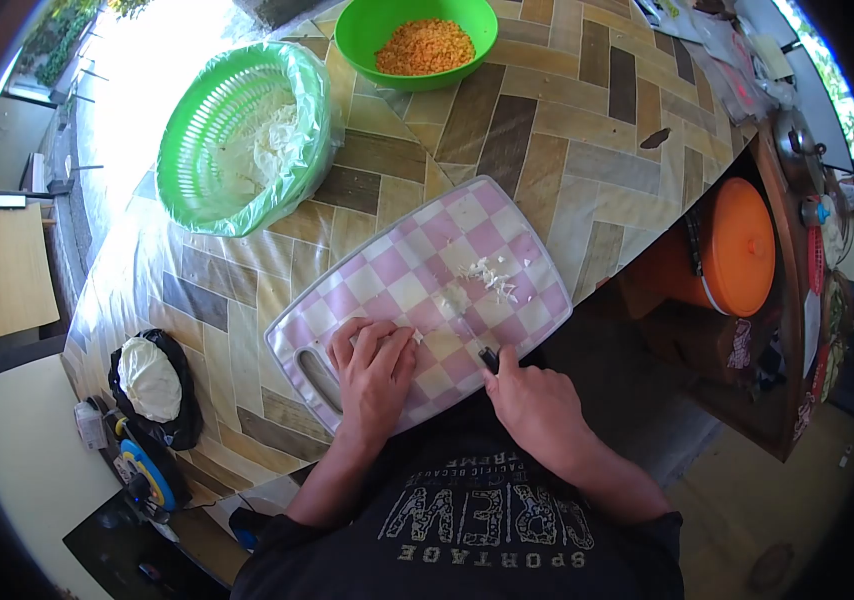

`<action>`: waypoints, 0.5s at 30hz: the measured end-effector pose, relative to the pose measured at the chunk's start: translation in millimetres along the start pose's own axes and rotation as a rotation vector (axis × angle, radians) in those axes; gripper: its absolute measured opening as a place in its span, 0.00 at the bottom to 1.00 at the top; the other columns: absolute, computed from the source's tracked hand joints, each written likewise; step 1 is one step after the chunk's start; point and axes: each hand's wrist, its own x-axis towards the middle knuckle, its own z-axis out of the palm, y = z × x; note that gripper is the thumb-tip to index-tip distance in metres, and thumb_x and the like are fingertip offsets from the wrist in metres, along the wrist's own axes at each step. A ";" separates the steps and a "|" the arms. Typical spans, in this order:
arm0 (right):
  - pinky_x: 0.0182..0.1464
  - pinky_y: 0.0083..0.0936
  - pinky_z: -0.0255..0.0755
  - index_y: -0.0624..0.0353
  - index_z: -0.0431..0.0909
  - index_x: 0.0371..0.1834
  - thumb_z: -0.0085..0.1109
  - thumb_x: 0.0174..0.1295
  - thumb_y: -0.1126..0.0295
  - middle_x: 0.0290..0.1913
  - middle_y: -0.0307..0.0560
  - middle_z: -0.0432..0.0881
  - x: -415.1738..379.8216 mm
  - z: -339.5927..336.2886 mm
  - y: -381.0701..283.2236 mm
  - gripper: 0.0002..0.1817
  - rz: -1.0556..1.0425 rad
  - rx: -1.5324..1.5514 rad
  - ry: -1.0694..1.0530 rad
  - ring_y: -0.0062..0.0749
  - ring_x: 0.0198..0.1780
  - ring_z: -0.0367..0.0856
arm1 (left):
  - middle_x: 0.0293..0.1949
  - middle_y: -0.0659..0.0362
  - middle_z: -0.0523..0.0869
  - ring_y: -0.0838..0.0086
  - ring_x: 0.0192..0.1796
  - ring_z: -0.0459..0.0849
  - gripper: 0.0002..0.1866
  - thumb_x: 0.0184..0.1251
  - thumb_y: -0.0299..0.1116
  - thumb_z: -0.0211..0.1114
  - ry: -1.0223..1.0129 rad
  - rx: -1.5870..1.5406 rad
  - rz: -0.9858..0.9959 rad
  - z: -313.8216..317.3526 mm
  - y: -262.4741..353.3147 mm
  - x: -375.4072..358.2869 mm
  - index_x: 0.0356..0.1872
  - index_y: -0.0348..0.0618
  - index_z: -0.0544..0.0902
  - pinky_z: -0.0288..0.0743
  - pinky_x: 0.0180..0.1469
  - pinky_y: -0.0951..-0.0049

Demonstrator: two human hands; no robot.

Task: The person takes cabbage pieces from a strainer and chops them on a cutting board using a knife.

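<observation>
A pink-and-white checkered cutting board (367, 270) lies at an angle on the table in front of me. My right hand (539, 405) is wrapped round the black handle of a knife (490, 357), whose blade points away over the board and is hard to make out. On the board's left part rests my left hand (375, 365), fingers curled and pressed down. A bit of something whitish shows at its fingertips, mostly hidden. Finely chopped white pieces (492, 277) are scattered beyond the blade, toward the board's far right.
A green basket (182, 160) lined with clear plastic holds white shreds. Next to it a green bowl (352, 45) contains orange crumbly bits. At left lies a white lump (150, 380) in a black bag, near a blue-and-yellow tape roll (147, 470). An orange lidded bucket (737, 250) stands right.
</observation>
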 end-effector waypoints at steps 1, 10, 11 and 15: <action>0.26 0.43 0.82 0.61 0.74 0.44 0.55 0.78 0.56 0.19 0.51 0.83 4.8 -3.8 5.2 0.16 0.036 -0.020 0.022 0.48 0.23 0.87 | 0.48 0.58 0.84 0.56 0.59 0.78 0.15 0.58 0.27 0.77 -0.015 -0.002 0.000 -2.5 0.8 1.6 0.47 0.44 0.90 0.67 0.66 0.54; 0.30 0.49 0.81 0.64 0.72 0.50 0.48 0.81 0.55 0.20 0.54 0.83 -6.8 -19.1 5.4 0.19 -0.117 0.083 0.034 0.54 0.25 0.87 | 0.46 0.58 0.86 0.60 0.54 0.82 0.11 0.60 0.28 0.75 -0.070 -0.073 0.103 -3.2 6.7 9.6 0.44 0.44 0.90 0.71 0.61 0.58; 0.30 0.50 0.81 0.63 0.72 0.50 0.48 0.81 0.55 0.20 0.54 0.83 -8.1 -17.2 3.7 0.19 -0.134 0.088 0.031 0.54 0.26 0.87 | 0.46 0.58 0.86 0.60 0.54 0.82 0.11 0.60 0.28 0.74 -0.065 -0.061 0.107 -3.5 5.9 12.6 0.44 0.44 0.90 0.71 0.61 0.58; 0.29 0.49 0.81 0.61 0.72 0.46 0.52 0.79 0.58 0.22 0.54 0.84 -15.8 -15.4 0.5 0.16 -0.169 0.112 0.074 0.54 0.26 0.88 | 0.46 0.59 0.86 0.61 0.54 0.82 0.10 0.60 0.29 0.74 -0.037 -0.055 0.120 0.8 2.0 11.0 0.43 0.46 0.90 0.72 0.60 0.58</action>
